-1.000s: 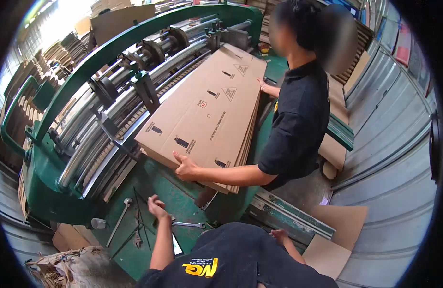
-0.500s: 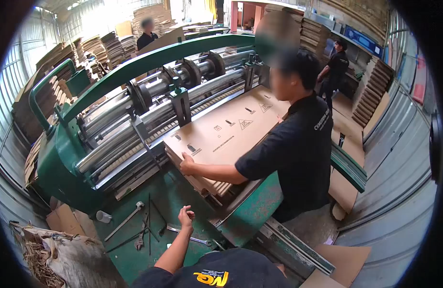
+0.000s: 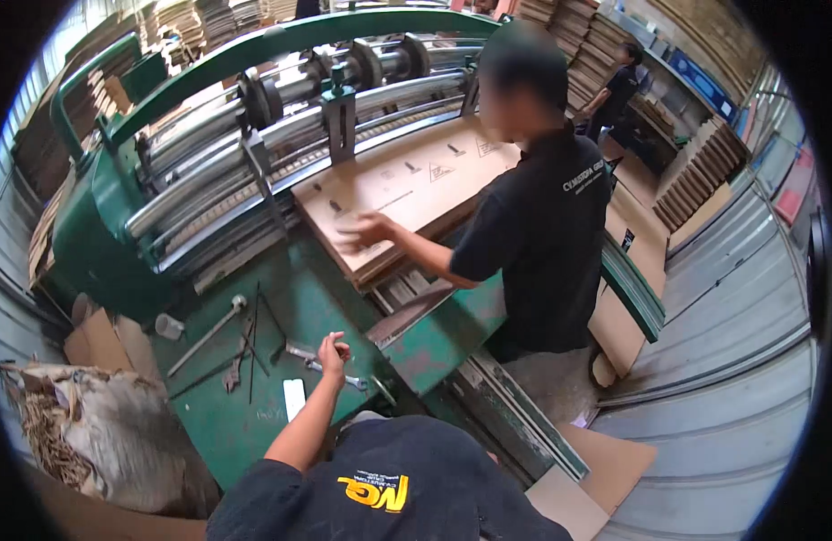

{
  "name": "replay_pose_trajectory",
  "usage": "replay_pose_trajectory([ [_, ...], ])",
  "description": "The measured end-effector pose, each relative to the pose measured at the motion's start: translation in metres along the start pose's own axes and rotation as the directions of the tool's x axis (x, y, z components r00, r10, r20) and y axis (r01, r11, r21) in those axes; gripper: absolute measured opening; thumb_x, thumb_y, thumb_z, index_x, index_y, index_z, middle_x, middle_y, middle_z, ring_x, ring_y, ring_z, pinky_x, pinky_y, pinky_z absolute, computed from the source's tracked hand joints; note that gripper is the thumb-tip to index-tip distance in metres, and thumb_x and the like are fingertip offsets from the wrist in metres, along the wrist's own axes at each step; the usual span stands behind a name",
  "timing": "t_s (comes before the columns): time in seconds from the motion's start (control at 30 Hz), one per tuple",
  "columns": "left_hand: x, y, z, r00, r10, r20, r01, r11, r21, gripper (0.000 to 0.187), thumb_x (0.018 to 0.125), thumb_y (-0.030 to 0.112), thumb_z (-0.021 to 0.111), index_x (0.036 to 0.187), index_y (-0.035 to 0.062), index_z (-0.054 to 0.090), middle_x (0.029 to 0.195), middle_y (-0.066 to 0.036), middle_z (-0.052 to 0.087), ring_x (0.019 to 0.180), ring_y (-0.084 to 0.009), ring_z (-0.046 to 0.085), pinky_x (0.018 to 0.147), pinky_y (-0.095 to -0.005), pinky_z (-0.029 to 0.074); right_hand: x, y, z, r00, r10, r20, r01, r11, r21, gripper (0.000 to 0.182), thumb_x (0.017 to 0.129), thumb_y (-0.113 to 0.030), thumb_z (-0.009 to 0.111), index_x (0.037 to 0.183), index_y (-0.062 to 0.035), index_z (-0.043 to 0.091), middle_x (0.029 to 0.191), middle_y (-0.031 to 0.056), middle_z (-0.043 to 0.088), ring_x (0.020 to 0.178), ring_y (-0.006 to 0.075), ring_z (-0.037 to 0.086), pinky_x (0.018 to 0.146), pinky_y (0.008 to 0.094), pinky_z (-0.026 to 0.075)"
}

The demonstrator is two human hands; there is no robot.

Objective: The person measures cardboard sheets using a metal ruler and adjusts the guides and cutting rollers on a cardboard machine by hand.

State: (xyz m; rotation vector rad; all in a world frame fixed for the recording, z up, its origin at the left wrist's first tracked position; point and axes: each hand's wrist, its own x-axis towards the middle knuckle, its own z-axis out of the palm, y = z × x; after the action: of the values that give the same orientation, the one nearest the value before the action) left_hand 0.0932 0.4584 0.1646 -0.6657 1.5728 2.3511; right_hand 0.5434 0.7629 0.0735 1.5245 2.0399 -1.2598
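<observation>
- The green roller machine (image 3: 100, 216) fills the upper left of the frame.
- The green table (image 3: 317, 293) spreads across the centre-left.
- A co-worker (image 3: 556, 239) stands right of centre, one blurred hand over the near end of the printed cardboard stack (image 3: 434, 180).
- That stack lies flat beside the rollers, upper centre.
- My left hand (image 3: 333, 350) (the only one I can make out) is raised lower centre, fingers loosely curled, nearest the spanner (image 3: 356, 383); my right fingers I cannot tell.
- A white phone-like rectangle (image 3: 294, 398) lies lower left of it.
- A small cup (image 3: 170, 326) sits at left.
</observation>
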Motion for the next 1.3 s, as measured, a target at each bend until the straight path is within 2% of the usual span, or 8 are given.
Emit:
replay_pose_trajectory([
  [0.33,-0.085,-0.049,-0.058,0.994,-0.06,-0.093,0.057,0.998,-0.04,0.029,0.094,0.038,0.051,0.101,0.0117,0.063,0.065,-0.001,0.057,0.056,-0.011,0.05,0.052,-0.0266,0.039,0.012,-0.021,-0.05,0.982,-0.103,0.158,0.116,0.99,-0.076,0.033,0.087,-0.035,0.06,0.095,-0.0045,0.07,0.074,0.0089,0.066,0.065,0.015,0.062,0.057,0.0323,0.05],
  [0.57,-0.151,-0.108,-0.081,0.936,-0.325,0.137,0.337,0.938,-0.076,0.041,0.093,0.047,0.049,0.112,0.0123,0.06,0.08,-0.005,0.064,0.068,-0.0176,0.058,0.061,-0.0329,0.048,0.025,-0.043,-0.013,0.91,-0.045,0.412,-0.254,0.727,0.639,0.021,0.092,-0.02,0.052,0.101,-0.0042,0.063,0.068,0.0008,0.054,0.053,0.011,0.048,0.046,0.0237,0.042],
  [0.7,-0.214,-0.076,-0.03,0.753,-0.595,0.281,0.612,0.79,0.032,0.051,0.094,0.051,0.045,0.125,0.0111,0.054,0.106,-0.012,0.062,0.092,-0.0244,0.06,0.081,-0.0386,0.051,-0.007,-0.125,0.031,0.77,-0.463,0.439,0.171,0.813,0.556,0.038,0.091,-0.021,0.055,0.127,-0.0067,0.056,0.108,0.0089,0.065,0.092,0.0157,0.062,0.078,0.029,0.051],
  [0.77,-0.224,-0.074,-0.015,0.671,-0.673,0.313,0.682,0.725,0.098,0.053,0.094,0.051,0.044,0.128,0.0105,0.052,0.113,-0.013,0.06,0.098,-0.0253,0.059,0.087,-0.0394,0.05,-0.072,-0.185,0.02,0.433,-0.783,0.447,0.649,0.615,0.448,0.049,0.089,-0.02,0.06,0.135,-0.0097,0.049,0.126,0.0106,0.059,0.112,0.0168,0.057,0.093,0.0325,0.046],
  [0.9,-0.206,-0.09,-0.023,0.602,-0.595,0.532,0.701,0.713,0.004,0.049,0.095,0.05,0.044,0.121,0.01,0.056,0.106,-0.012,0.064,0.092,-0.0241,0.061,0.081,-0.0377,0.051,-0.103,-0.223,0.012,0.229,-0.898,0.376,0.923,0.323,0.207,0.054,0.088,-0.02,0.064,0.138,-0.0113,0.046,0.126,0.0106,0.059,0.113,0.0165,0.056,0.096,0.0345,0.044],
  [1.07,-0.151,-0.112,-0.119,0.801,-0.494,0.339,0.122,0.689,0.714,0.036,0.093,0.041,0.05,0.086,0.0101,0.068,0.084,-0.01,0.07,0.08,-0.0231,0.067,0.066,-0.0388,0.052,-0.046,-0.175,0.024,0.588,-0.646,0.487,0.504,0.763,0.404,0.053,0.087,-0.021,0.066,0.136,-0.0127,0.048,0.119,0.0084,0.062,0.106,0.015,0.059,0.088,0.0309,0.048],
  [1.13,-0.128,-0.135,-0.198,0.832,-0.291,0.472,-0.45,0.143,0.881,0.029,0.086,0.033,0.055,0.079,0.0087,0.069,0.078,-0.008,0.069,0.07,-0.0201,0.066,0.063,-0.0376,0.052,-0.033,-0.16,0.022,0.742,-0.403,0.536,0.267,0.911,0.314,0.051,0.087,-0.024,0.067,0.134,-0.0105,0.05,0.117,0.0069,0.062,0.099,0.0142,0.061,0.084,0.029,0.049],
  [1.3,-0.156,-0.1,-0.285,0.674,-0.701,0.233,-0.041,0.28,0.959,0.022,0.082,0.023,0.063,0.095,0.0056,0.068,0.086,-0.008,0.069,0.085,-0.0238,0.065,0.076,-0.0372,0.051,-0.01,-0.109,0.047,0.837,-0.216,0.502,-0.008,0.914,0.406,0.043,0.088,-0.022,0.067,0.127,-0.0097,0.055,0.096,0.004,0.065,0.079,0.0089,0.06,0.06,0.0215,0.047],
])
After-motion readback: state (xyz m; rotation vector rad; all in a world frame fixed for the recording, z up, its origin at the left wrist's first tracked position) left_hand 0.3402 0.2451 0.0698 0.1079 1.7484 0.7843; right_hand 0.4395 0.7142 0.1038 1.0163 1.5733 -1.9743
